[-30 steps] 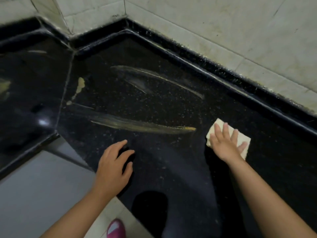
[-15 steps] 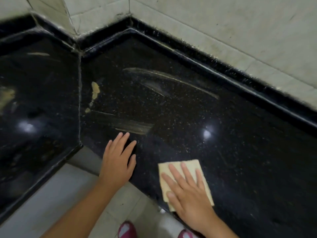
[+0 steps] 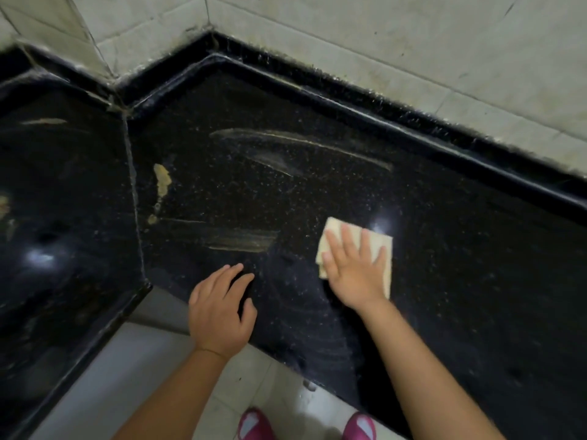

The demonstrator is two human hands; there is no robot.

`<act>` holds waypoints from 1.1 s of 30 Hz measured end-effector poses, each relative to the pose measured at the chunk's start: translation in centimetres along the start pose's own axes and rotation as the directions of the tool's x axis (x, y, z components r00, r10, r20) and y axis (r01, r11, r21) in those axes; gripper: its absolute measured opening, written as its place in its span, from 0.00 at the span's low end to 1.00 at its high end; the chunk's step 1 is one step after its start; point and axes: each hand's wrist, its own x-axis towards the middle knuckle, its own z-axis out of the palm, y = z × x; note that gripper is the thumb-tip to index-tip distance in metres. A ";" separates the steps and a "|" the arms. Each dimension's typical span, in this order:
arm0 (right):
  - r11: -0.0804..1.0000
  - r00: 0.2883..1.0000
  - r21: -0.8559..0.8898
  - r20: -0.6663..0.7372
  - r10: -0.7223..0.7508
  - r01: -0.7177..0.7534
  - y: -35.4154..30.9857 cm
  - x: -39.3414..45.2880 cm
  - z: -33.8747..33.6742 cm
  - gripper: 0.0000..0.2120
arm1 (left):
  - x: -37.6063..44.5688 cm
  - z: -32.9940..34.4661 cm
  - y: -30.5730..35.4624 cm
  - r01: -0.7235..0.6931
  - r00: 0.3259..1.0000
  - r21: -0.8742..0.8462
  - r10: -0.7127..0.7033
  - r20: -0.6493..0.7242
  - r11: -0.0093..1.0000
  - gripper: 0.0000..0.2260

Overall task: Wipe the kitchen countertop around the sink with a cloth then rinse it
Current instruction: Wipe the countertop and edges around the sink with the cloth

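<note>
While the right hand [image 3: 355, 274] lies flat with fingers spread on the cloth [image 3: 378, 246], it presses rather than grasps: palm down, no curl around the fabric.

Cloth: pale yellow, folded roughly square, lying on the counter [image 3: 460, 281] right of centre, partly covered by the hand; its upper left and right corners and right edge show. A bright light glint sits on the stone just beside its upper right corner.

Left hand [image 3: 220, 309]: empty, palm down, fingers loosely extended, resting on the counter at the front edge, apart from the cloth and to its left.

Counter: black speckled stone, glossy, angled at a corner, with a pale seam [image 3: 135, 198] running front to back between two slabs. A raised black rim [image 3: 381, 112] borders the back, against the wall tiles [image 3: 413, 36], which are off-white and grimy along the base.

Marks on the stone: a long pale smear [image 3: 301, 147] toward the back; a shorter streaked smear [image 3: 244, 241] just beyond the left fingertips; a yellowish blob [image 3: 162, 179] near the seam, with a smaller spot below it. Faint curved wipe traces show near the front edge between the two forearms.

Floor [image 3: 127, 376]: light tiles below the counter edge. Two pink shoes [image 3: 254, 423] at the bottom of the view.
</note>
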 end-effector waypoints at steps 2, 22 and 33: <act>0.980 0.985 -0.116 -0.037 -0.169 0.164 -1.3 -4.1 2.2 0.34 | 0.1 -0.2 0.2 0.005 1.000 0.020 -0.005 0.030 1.000 0.19; 0.997 0.999 0.066 -0.024 -0.035 0.036 -1.4 -4.0 1.9 0.33 | 1.0 -1.3 0.8 -0.021 0.965 0.165 -0.023 0.261 0.986 0.23; 0.981 0.981 0.035 -0.037 0.190 -0.189 8.4 -14.0 3.8 0.33 | 0.9 -1.8 0.9 -0.023 0.930 0.195 -0.050 0.364 0.981 0.24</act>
